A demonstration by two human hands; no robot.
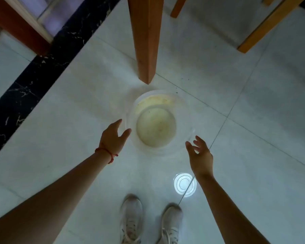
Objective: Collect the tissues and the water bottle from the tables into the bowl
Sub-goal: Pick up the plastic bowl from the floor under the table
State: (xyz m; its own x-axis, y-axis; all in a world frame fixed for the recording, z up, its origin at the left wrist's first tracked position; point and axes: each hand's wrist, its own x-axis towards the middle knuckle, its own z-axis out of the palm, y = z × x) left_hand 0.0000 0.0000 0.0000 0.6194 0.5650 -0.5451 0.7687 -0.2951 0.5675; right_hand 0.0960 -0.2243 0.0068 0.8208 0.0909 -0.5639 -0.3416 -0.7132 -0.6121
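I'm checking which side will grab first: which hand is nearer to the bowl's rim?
Left. The left hand sits at the left rim of the bowl, thumb about touching it. The right hand hovers open just off the lower-right rim, slightly farther away.

The round translucent plastic bowl (159,122) showed a yellowish stain. Pale grey floor tiles (253,138) met a black marble strip (25,85) veined white. Orange-brown wooden table leg (145,37); thin red string bracelet (106,152); white laced sneakers (131,221).
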